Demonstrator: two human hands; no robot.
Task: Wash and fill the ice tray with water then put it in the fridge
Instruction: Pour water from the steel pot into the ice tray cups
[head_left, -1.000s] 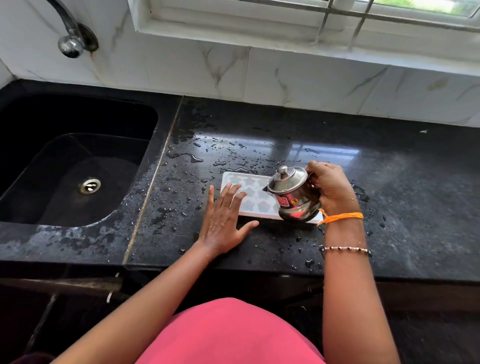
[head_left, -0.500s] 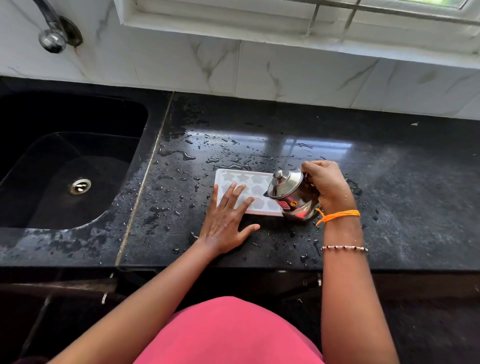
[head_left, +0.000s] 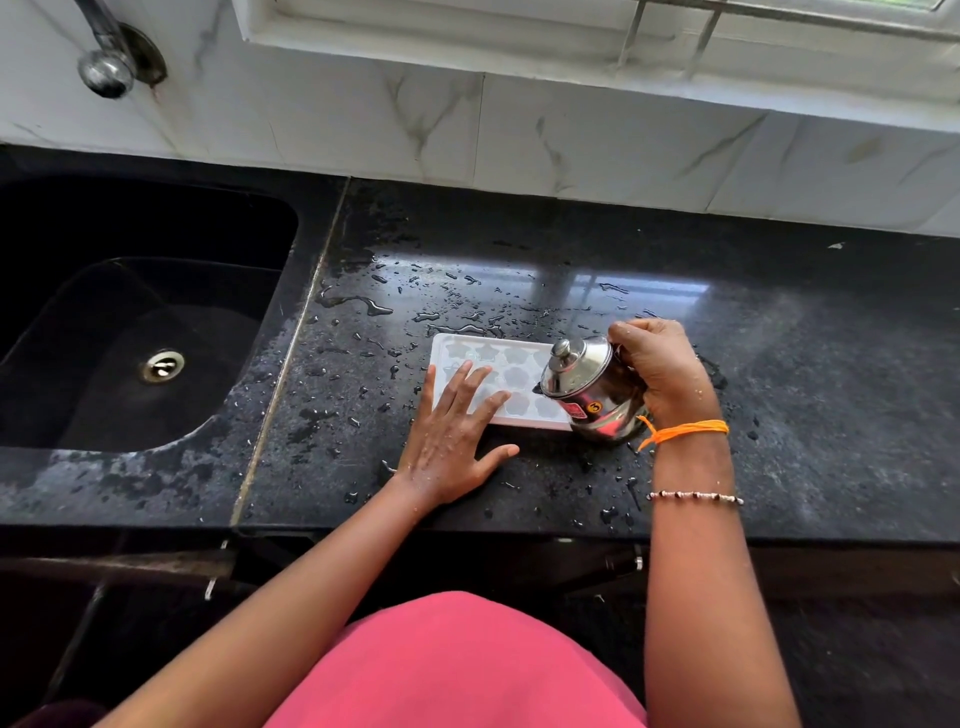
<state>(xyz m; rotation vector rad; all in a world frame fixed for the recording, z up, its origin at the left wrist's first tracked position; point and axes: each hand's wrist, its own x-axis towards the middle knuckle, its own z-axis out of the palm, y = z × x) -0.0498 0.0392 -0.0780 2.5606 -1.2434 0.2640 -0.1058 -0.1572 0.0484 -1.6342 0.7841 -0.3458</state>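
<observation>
- I see the ice tray (head_left: 496, 382) lying flat on the wet black desk (head_left: 779, 415), between the two hands.
- Left hand (head_left: 451, 435): fingers straight and spread, fingertips (head_left: 480, 373) resting on the tray's near-left part, palm on the desk just in front of it. It holds nothing; it presses flat.
- Right hand (head_left: 662, 371): fingers curled round a small steel pot (head_left: 592, 392) with a knobbed lid, gripping it from its right side.
- The pot is tilted toward the left hand, over the tray's right end. I cannot tell whether water is running out of it.
- The tray's cups are flower-shaped; I cannot tell how full they are.
- An orange thread (head_left: 683, 431) and a beaded bracelet (head_left: 696, 497) sit on the right wrist.
- Water drops (head_left: 457, 306) are scattered on the desk beyond both hands and around the left one.
- Well off to the left of the left hand is a dark sink (head_left: 130, 291) with a metal drain (head_left: 162, 365); a tap (head_left: 106, 70) is fixed to the tiled wall above it.
- Beyond the hands, white marbled tiles (head_left: 571, 145) run under a window ledge.
</observation>
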